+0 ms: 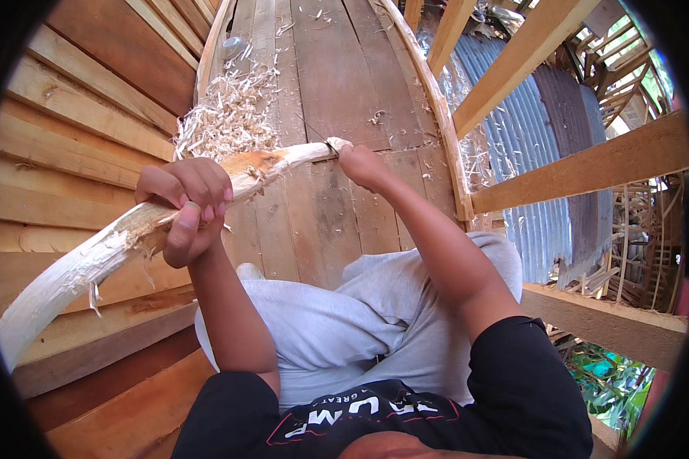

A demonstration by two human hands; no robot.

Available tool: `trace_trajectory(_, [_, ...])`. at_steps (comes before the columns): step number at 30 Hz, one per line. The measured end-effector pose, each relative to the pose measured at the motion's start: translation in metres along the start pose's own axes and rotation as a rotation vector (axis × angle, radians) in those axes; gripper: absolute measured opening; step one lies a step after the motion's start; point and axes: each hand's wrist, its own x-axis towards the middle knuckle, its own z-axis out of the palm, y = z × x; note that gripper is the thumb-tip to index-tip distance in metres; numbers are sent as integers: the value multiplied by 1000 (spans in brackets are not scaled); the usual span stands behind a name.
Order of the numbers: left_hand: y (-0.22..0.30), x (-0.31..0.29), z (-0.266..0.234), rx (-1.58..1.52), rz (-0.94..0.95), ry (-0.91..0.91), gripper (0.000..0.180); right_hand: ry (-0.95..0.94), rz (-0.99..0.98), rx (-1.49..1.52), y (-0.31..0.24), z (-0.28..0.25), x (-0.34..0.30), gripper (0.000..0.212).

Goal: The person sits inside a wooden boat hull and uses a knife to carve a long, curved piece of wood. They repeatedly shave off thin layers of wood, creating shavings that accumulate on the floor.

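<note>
We seem to be in the middle of shaving a curved branch [119,236]. Our left hand [190,200] is closed tight around it. Our right hand [365,167] is shut on what looks like a thin knife [314,129], which crosses the branch by its far tip; the handle is hidden in our fist. We think the next cut needs a steady left hold and a gentle, flat blade.

The branch bends like a bow. It is pale and smooth in parts, orange just past our left hand, with rough, hairy bits hanging off below. Beyond that hand lies a fluffy pile of curly shavings [230,115] on the flat, dusty plank floor [329,69]. Wavy metal sheets [505,157] lie off to the right of our right hand.
</note>
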Motion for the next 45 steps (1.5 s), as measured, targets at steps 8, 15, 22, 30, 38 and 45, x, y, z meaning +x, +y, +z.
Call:
trace_trajectory(8, [1, 1, 4, 29, -9, -10, 14, -119, 55, 248, -31, -6, -4, 47])
trace_trajectory(15, [2, 1, -2, 33, 2, -10, 15, 132, -132, 5, -43, 9, -19, 50])
trace_trajectory(22, [4, -6, -3, 22, -24, 31, 13, 71, -95, -89, -25, -3, -21, 40])
trace_trajectory(30, [0, 0, 1, 7, 2, 6, 14, 86, -31, -82, 7, 6, 5, 48])
trace_trajectory(38, [0, -1, 5, 2, -9, -2, 15, -7, 0, -85, 4, -6, 0, 44])
trace_trajectory(45, [6, -4, -4, 56, 0, -12, 15, 68, -185, -47, -63, -2, -37, 49])
